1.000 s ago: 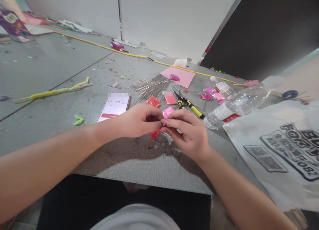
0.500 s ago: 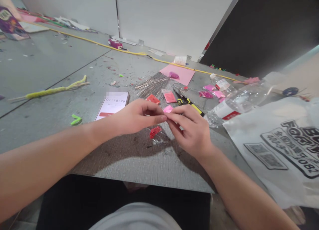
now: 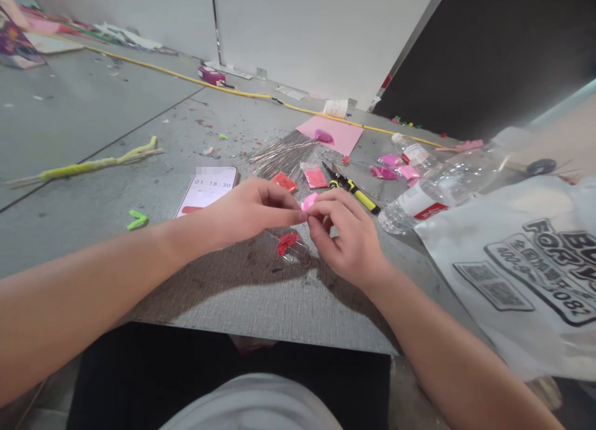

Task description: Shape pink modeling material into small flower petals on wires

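Note:
My left hand [image 3: 261, 208] and my right hand [image 3: 348, 239] meet fingertip to fingertip above the grey table [image 3: 261, 312]. Both are pinched closed, and whatever lies between the fingertips is too small to make out. Just behind them shows a bright pink piece [image 3: 309, 200], partly covered by my right fingers. Below the fingertips, a red clump [image 3: 288, 243] rests on clear film. Beyond the hands lie an orange-red packet [image 3: 284, 182], a coral packet [image 3: 315, 176] and yellow-black pliers [image 3: 354, 191]. My left wrist partly hides a phone [image 3: 208, 188] with a running timer.
Thin metal wires [image 3: 284, 154] lie by a pink sheet [image 3: 342, 135]. At right are a large plastic bottle [image 3: 447, 191], a smaller bottle [image 3: 412, 151] and a white printed bag [image 3: 521, 275]. A yellow cable [image 3: 177, 77] crosses the back. Leftward sits a yellow-green fuzzy stick [image 3: 93, 167].
Both hands stay pinched together, with only a slight shift of the fingers; more of the pink piece shows behind them. The whole view has shifted slightly. The phone's timer has advanced one second.

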Demonstrator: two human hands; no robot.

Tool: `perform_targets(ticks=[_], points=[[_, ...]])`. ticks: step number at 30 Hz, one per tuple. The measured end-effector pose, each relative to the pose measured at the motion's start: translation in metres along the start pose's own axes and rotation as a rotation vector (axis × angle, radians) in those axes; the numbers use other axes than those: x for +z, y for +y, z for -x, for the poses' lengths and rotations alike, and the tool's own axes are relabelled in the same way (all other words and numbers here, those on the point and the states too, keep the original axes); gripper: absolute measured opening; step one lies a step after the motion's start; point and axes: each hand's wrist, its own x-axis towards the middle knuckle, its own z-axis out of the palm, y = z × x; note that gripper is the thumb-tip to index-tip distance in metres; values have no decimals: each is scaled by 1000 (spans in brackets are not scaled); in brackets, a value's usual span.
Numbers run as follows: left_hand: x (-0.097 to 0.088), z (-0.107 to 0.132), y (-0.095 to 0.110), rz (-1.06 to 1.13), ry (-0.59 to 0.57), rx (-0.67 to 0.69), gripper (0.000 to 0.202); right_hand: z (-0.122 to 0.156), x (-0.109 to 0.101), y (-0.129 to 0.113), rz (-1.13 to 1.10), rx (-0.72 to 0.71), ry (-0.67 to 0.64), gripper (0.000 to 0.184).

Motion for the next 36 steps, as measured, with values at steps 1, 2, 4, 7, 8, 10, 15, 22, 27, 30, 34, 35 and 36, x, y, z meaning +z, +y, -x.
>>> perform_targets(ticks=[1, 2, 4, 7, 8, 10, 15, 22, 27, 30, 34, 35, 36], points=[[0, 0, 0, 21, 8, 3, 25, 0, 0, 2, -10, 50, 13, 8], [0, 0, -1, 36, 16, 6, 24, 0, 0, 6, -21, 121, 36, 8], [1, 0, -1, 37, 25, 10, 21, 1, -1, 16, -50, 290, 94, 12], [1, 0, 0, -19, 24, 2, 22, 3, -4, 35, -73, 440, 128, 19], [1, 0, 0, -40, 25, -7, 24, 3, -5, 41, -55, 450, 114, 21], [1, 0, 1, -75, 32, -30, 29, 2, -5, 49, 8, 423, 67, 23], [1, -2, -1, -113, 45, -65, 34, 0, 3, 62, 171, 272, -94, 17], [-1, -4, 0, -206, 102, -78, 33, 7, 12, 65, 237, 286, -180, 21], [-3, -4, -3, -223, 129, -61, 35, 5, 7, 56, 332, 217, -268, 35], [-3, -5, -6, -227, 118, -75, 36, 0, 2, 53, 342, 212, -235, 31], [-1, -5, -8, -191, 75, -56, 33, -5, -4, 44, 226, 232, -67, 18], [-1, -5, -8, -177, 64, -39, 32, -5, -4, 40, 174, 214, -37, 18], [0, -5, -8, -161, 51, -22, 30, -6, -4, 35, 120, 187, -19, 18]])
